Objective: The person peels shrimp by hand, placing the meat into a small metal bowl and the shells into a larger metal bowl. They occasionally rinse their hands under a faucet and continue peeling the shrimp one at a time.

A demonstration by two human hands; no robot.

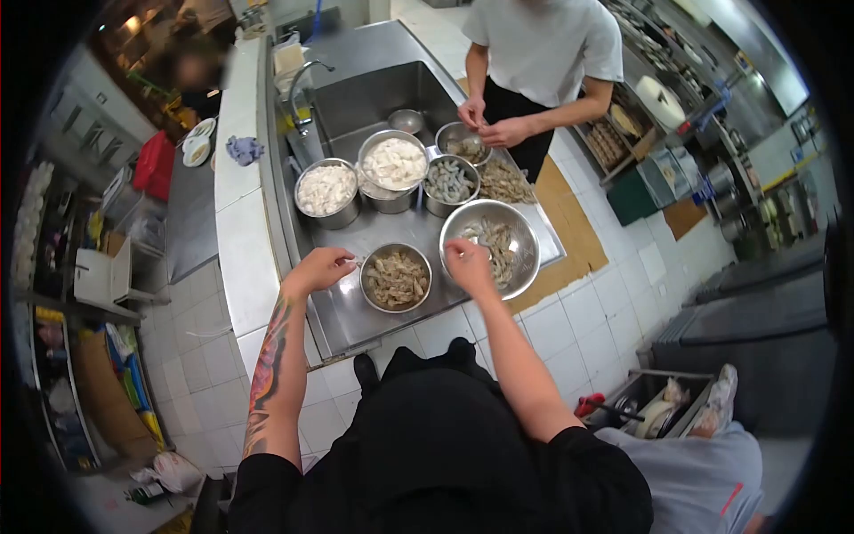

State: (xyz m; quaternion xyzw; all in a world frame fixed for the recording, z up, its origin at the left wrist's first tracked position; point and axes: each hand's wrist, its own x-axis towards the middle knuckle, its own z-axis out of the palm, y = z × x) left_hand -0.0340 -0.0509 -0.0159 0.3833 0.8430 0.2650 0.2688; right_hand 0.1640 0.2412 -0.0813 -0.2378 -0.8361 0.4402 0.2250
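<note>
The left hand (320, 267) is hovering over the steel table (351, 325), just beside the small steel bowl (363, 285), at the bowl's 9 o'clock. The bowl is holding brownish shrimp scraps (396, 278). The left grip is pressing thumb and fingertips together and is pinching a small pale piece (356, 261), which is lying at the bowl's 10 o'clock rim. The identity of that piece is too small to tell.

The right hand (467, 262) is hanging over the 9 o'clock edge of the large steel bowl (534, 240), which is carrying pale raw shrimp (496, 242). The right grip is drawing its fingers together, pointing down. Whether anything is sitting between the fingers cannot be told. The shrimp are lying at the hand's 2 o'clock, near the fingertips.

The small bowl is sitting between the two hands, and the large bowl is standing just beside it at 3 o'clock.

At 12 o'clock from the small bowl, two pots of white pieces (327, 189) (394, 163) and a pot of grey shrimp (449, 181) are standing in a cluster, with a loose shrimp pile (505, 181) at their 3 o'clock. A co-worker's hands (485, 123) are working over another bowl (445, 133) at the sink (356, 93) edge.
</note>
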